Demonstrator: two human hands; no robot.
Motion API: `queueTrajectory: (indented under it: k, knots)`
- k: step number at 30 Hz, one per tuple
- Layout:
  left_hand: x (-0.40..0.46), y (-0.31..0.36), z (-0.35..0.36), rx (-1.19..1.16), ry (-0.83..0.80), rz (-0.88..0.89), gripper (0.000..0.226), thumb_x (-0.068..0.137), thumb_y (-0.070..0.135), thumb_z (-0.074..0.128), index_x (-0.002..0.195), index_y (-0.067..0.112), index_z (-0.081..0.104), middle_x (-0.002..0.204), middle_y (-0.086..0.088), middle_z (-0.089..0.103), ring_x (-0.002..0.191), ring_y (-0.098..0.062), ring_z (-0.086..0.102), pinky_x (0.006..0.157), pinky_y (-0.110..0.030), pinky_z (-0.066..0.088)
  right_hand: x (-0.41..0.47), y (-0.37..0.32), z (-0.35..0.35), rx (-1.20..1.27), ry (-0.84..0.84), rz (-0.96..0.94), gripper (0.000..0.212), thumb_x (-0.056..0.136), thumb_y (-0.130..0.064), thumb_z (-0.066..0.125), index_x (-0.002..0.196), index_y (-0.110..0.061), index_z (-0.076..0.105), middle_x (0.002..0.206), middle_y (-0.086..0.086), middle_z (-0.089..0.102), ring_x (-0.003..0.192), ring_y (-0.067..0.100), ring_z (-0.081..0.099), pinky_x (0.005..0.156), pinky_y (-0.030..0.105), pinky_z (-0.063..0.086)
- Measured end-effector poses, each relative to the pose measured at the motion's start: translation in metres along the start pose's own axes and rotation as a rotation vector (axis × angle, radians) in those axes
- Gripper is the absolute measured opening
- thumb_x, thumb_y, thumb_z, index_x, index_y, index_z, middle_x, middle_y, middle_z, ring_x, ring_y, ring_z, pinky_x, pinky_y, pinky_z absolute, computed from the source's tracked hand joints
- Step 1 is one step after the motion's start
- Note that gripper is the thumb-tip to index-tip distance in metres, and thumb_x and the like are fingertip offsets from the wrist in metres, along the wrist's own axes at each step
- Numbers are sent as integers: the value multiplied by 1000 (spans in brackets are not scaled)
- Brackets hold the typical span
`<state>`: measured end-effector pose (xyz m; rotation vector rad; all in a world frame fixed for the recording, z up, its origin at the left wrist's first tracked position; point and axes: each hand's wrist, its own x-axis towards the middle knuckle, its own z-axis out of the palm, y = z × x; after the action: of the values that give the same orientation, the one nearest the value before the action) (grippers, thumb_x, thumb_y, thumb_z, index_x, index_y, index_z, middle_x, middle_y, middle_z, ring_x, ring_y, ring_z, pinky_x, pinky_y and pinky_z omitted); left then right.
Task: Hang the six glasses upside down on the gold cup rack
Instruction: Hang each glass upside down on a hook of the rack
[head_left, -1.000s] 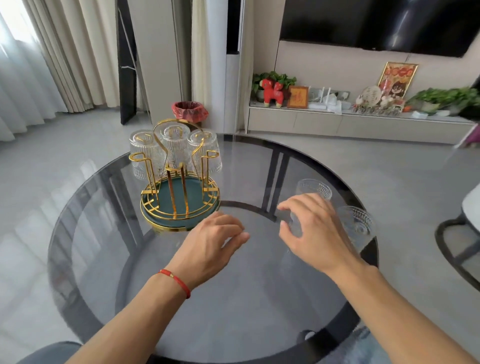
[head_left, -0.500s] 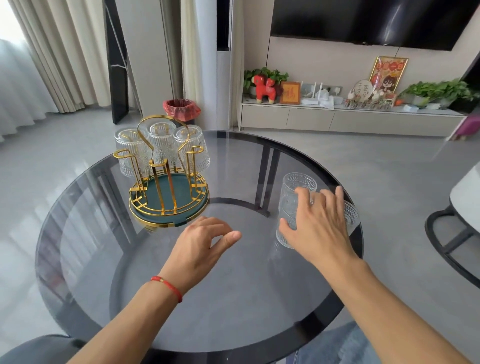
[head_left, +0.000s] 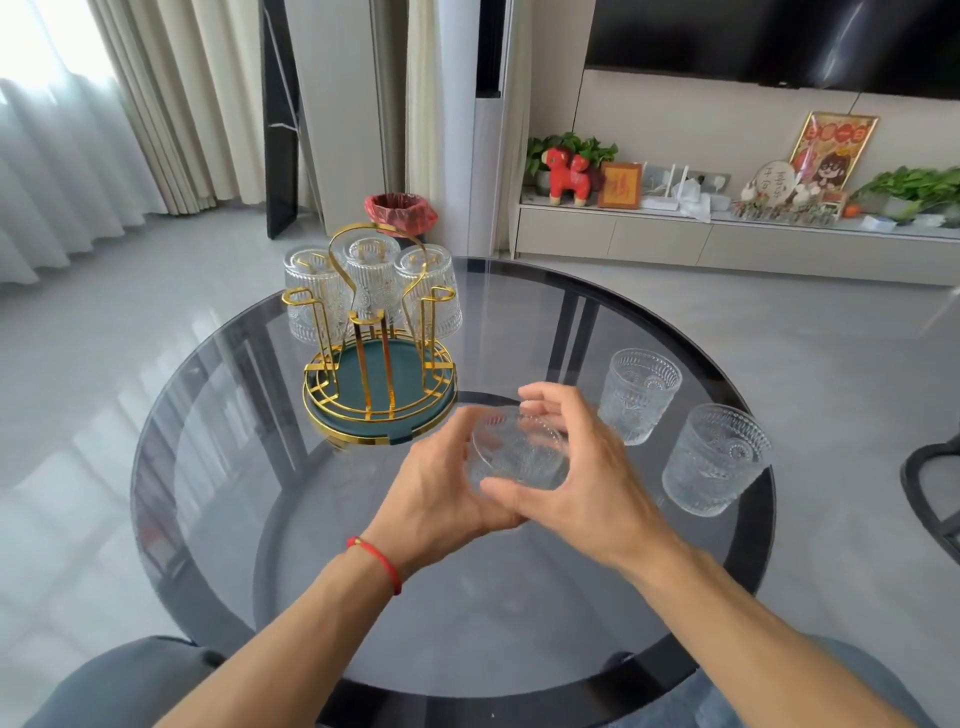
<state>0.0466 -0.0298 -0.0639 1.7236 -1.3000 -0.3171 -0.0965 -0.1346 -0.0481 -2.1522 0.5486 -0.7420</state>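
Note:
The gold cup rack (head_left: 379, 395) with a green base stands at the table's far left. Three glasses (head_left: 371, 275) hang upside down on its far pegs; the near pegs are bare. A clear ribbed glass (head_left: 517, 457) is held above the table centre, rim towards me, between both hands. My left hand (head_left: 441, 488) cups its left side and my right hand (head_left: 582, 478) wraps its right side. Two more glasses stand upright on the right: one (head_left: 638, 395) farther, one (head_left: 714, 460) near the table edge.
The round dark glass table (head_left: 260, 519) has a black rim. A black chair frame (head_left: 935, 493) stands to the right. A red-lined bin (head_left: 400, 210) sits on the floor behind the rack. A grey cushion (head_left: 119, 686) lies at the lower left.
My right hand took a glass from the right and brought it to the centre. My left hand rose to meet it, and both hands now hold the glass.

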Motion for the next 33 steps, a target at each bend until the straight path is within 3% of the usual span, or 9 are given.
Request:
queueTrajectory:
  k: [4, 7, 9, 15, 18, 21, 25, 29, 33]
  knots:
    - [0, 1, -18, -356, 161, -255, 81, 51, 56, 90, 121, 30, 57, 118, 10, 68, 109, -4, 66, 93, -28, 57, 8, -1, 6, 330, -57, 274, 68, 84, -70, 60, 142, -38, 49, 144, -12, 58, 126, -7, 58, 110, 20, 45]
    - [4, 3, -25, -620, 252, -384, 85, 48, 50, 93, 122, 24, 59, 125, -3, 68, 118, -24, 67, 106, -53, 54, 14, -1, 19, 635, -184, 475, 51, 106, -57, 42, 145, -27, 56, 138, -1, 70, 125, 23, 68, 113, 48, 49]
    - [5, 5, -28, -685, 280, -414, 84, 49, 48, 93, 122, 23, 59, 128, -6, 68, 121, -29, 67, 109, -58, 51, 19, -6, 27, 810, -160, 495, 51, 109, -46, 39, 143, -15, 59, 136, 9, 72, 125, 35, 68, 109, 53, 51]
    - [6, -5, -48, -385, 96, -408, 104, 62, 52, 97, 147, 19, 47, 135, 4, 65, 121, -8, 65, 107, -31, 54, 38, -17, 23, 742, 77, 344, 47, 100, -40, 66, 134, -8, 62, 126, 13, 75, 123, 32, 69, 100, 53, 58]
    - [4, -19, -58, 202, -115, -375, 98, 77, 42, 90, 155, 18, 37, 154, -3, 47, 140, -20, 48, 114, -34, 44, 56, -36, 11, 547, 192, 243, 53, 82, -49, 80, 127, -23, 66, 112, 4, 81, 111, 21, 75, 100, 52, 57]
    - [1, -29, -60, 625, -229, -318, 82, 87, 42, 79, 153, 15, 38, 165, -10, 29, 152, -29, 27, 123, -45, 34, 82, -69, 7, 407, 203, 85, 51, 78, -52, 82, 123, -34, 68, 104, -8, 81, 101, 8, 76, 84, 28, 57]
    - [5, -37, -58, 690, -382, -389, 82, 93, 47, 70, 159, 18, 29, 173, -8, 6, 158, -34, 8, 123, -65, 26, 125, -117, 21, 156, 222, -132, 55, 78, -58, 81, 127, -38, 66, 105, -16, 73, 102, 1, 70, 83, 26, 59]
    - [5, -40, -55, 745, -421, -385, 78, 95, 49, 67, 158, 19, 31, 173, -9, 1, 158, -38, 0, 123, -68, 23, 162, -144, 50, 22, 194, -168, 65, 77, -49, 85, 133, -27, 62, 110, -24, 60, 106, 5, 61, 91, 30, 56]
    - [5, -42, -56, 753, -410, -372, 74, 96, 48, 65, 157, 19, 34, 173, -10, 1, 158, -38, -2, 122, -68, 23, 182, -143, 77, -79, 135, -172, 70, 78, -47, 86, 137, -23, 58, 127, -6, 62, 111, 10, 57, 84, 17, 48]
